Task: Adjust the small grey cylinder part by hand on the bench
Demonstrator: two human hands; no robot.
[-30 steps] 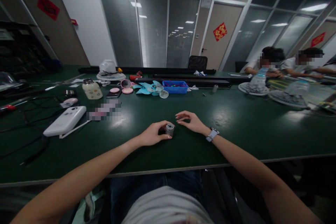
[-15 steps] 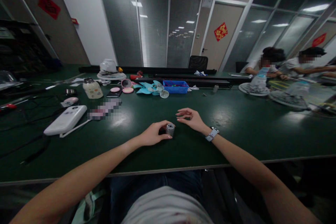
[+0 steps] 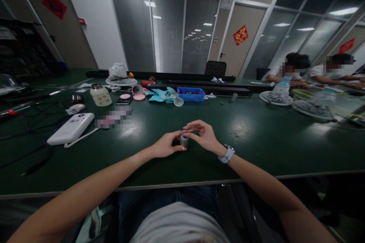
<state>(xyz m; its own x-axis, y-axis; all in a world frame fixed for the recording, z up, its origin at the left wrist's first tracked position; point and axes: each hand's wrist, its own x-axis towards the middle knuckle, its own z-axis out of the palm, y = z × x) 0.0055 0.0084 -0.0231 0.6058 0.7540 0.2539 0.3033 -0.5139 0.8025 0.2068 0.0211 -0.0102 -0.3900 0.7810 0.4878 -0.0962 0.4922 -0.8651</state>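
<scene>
From my remote post, I noted a white boxy device (image 3: pixel 71 129) at left, with a patterned bottle (image 3: pixel 101 95) beyond it. My left hand (image 3: pixel 167 145) was closed partway, thumb and fingers around the side of a metal cylinder (image 3: pixel 184 143), which stood upright on the green table (image 3: pixel 242 167) near its front edge. My right hand (image 3: pixel 204 136) arched over the cylinder's top, fingers loosely curled; I could not tell whether it touched or gripped anything. A watch (image 3: pixel 227 154) was on that wrist.
</scene>
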